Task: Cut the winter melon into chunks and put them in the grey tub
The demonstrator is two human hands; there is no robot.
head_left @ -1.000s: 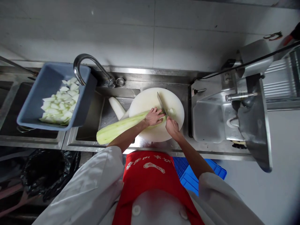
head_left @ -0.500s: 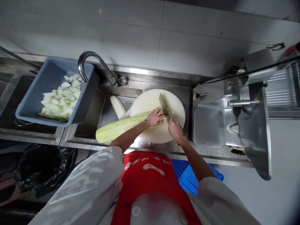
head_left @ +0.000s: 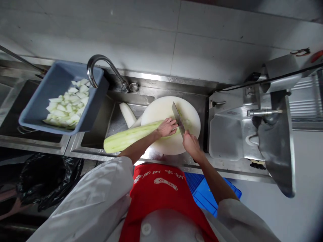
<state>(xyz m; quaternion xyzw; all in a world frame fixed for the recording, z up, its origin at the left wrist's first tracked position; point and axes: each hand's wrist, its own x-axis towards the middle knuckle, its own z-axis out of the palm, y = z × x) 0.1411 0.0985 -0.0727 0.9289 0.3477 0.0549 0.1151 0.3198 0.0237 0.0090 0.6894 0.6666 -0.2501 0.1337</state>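
A long, pale green peeled gourd (head_left: 131, 135) lies slantwise, one end on the round white cutting board (head_left: 161, 105) and the other over the sink. Over its board end my left hand (head_left: 167, 127) presses down and holds it, fingers bent near the blade. My right hand (head_left: 191, 143) grips the handle of a cleaver (head_left: 178, 118), whose blade stands at the gourd's cut end. Small pale green bits lie on the board right of the blade. Left of the board, a whitish gourd piece (head_left: 128, 115) rests in the sink, with another partly hidden beside it.
A grey-blue tub (head_left: 32, 111) of cut white chunks (head_left: 68, 106) stands at the left. A curved faucet (head_left: 104, 58) arches over its right edge. A metal slicing machine (head_left: 227, 134) is on the right. Below left hangs a black bin bag (head_left: 47, 181); a blue crate (head_left: 204, 191) sits below right.
The cleaver and my right hand have shifted slightly to the right and down. My left hand stays on the gourd. The whole view has shifted a little.
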